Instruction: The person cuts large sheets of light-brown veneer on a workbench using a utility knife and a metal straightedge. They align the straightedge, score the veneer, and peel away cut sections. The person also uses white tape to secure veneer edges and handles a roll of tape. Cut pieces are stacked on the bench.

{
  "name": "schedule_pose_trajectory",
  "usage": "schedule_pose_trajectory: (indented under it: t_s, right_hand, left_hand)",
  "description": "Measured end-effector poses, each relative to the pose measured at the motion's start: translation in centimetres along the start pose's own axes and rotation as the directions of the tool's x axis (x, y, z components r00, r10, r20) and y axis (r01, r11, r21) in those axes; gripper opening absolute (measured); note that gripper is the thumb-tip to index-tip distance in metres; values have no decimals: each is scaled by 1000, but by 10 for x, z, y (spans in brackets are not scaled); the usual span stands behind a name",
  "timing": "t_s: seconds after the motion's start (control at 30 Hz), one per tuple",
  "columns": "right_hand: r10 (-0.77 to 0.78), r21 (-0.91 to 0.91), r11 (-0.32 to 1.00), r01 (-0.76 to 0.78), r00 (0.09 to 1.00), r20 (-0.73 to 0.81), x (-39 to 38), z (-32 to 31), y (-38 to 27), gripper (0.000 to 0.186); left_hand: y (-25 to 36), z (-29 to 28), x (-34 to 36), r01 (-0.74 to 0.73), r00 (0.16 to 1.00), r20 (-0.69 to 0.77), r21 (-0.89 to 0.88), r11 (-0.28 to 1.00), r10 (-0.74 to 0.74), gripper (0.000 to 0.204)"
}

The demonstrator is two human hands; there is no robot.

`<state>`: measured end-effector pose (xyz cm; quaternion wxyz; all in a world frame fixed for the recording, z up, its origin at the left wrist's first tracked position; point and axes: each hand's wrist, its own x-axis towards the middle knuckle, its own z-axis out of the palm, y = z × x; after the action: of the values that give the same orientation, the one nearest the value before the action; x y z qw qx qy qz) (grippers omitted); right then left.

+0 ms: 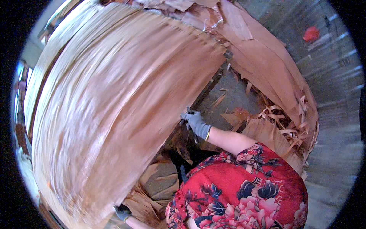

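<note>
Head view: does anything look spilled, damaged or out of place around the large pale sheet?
Yes. Curled strips lie in a messy tangle to the right of the right hand, unlike the broad large pale sheet. A red item, too blurred to identify, sits apart at upper right.

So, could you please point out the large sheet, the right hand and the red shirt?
Large sheet [118, 103]: head view, middle of its face.
Right hand [196, 123]: head view, back of the hand.
Red shirt [238, 192]: head view, flowered middle.

Wide, rippled tan veneer sheet [110, 107]
</note>
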<state>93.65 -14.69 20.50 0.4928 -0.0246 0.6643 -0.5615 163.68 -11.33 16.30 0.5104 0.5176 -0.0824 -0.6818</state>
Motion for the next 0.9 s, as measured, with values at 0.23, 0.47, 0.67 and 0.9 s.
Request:
schedule_pose_trajectory:
  t_s: [0.23, 0.47, 0.67, 0.9]
  right_hand:
    - [29, 62, 998, -30, 999, 17, -14, 6, -4, 17]
    - [18, 181, 984, -5, 997, -72, -14, 12, -4, 18]
    - [-17, 170, 984, 45, 986, -164, -2, -10, -3, 20]
    - [-19, 216, 975, 53, 988, -156, -1, -1, -8, 19]
  left_hand:
    - [10, -4, -3, 506, 746, 576, -163, 847, -335, 38]
    - [10, 13, 1, 116, 975, -204, 123, 986, -90, 33]
    - [-19, 52, 6, 214, 957, -219, 95, 972, -190, 32]
    - [-16, -4, 13, 113, 992, 57, -71, 991, -109, 42]
